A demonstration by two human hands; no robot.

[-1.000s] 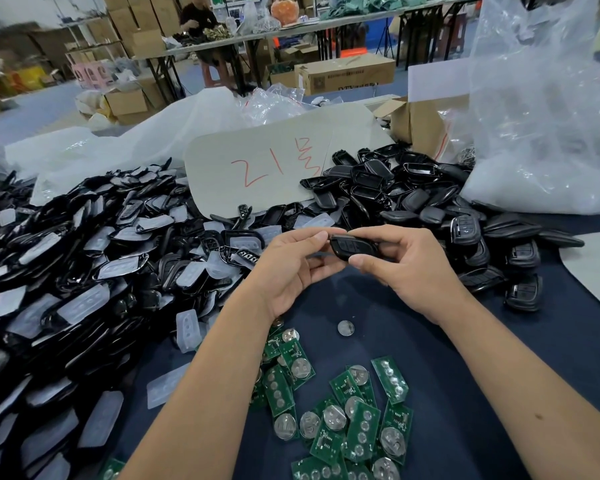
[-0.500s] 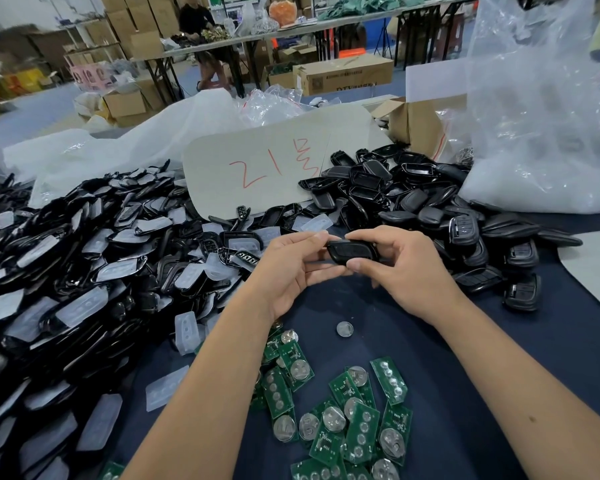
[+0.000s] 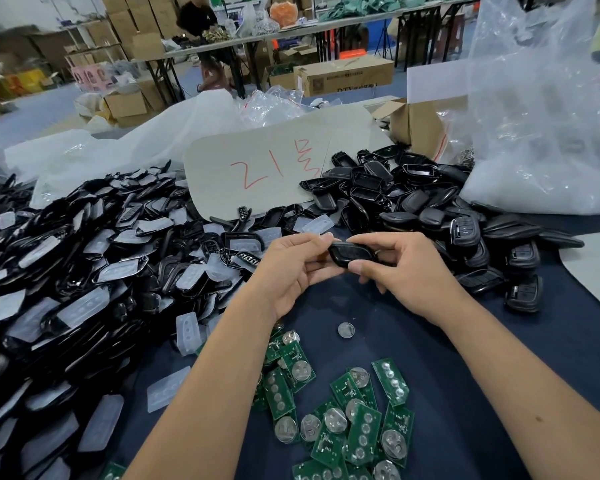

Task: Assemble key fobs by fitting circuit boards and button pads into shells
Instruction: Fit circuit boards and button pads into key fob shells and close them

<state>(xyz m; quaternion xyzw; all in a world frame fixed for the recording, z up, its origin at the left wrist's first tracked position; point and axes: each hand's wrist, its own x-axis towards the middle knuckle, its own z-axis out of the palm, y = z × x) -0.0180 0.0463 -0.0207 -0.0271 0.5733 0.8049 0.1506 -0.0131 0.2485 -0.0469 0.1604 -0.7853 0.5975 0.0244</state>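
1. Black key fob (image 3: 352, 254): held over the counter (image 3: 499, 358); now sits slightly lower and nearer than a second ago.
2. Left hand (image 3: 291, 268): fingers pinch the fob's left end.
3. Right hand (image 3: 406, 268): thumb and fingers grip its right end.
4. Green circuit boards (image 3: 343, 420): heaped near of the fob; loose coin cell (image 3: 346, 330) between.
5. Black shells (image 3: 84, 271): piled left and right of the fob.
6. Warehouse tables, cartons beyond.

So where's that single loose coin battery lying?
The coin battery lies alone on the dark blue table cover, near the middle of the head view, just below the right hand and above the green circuit boards.
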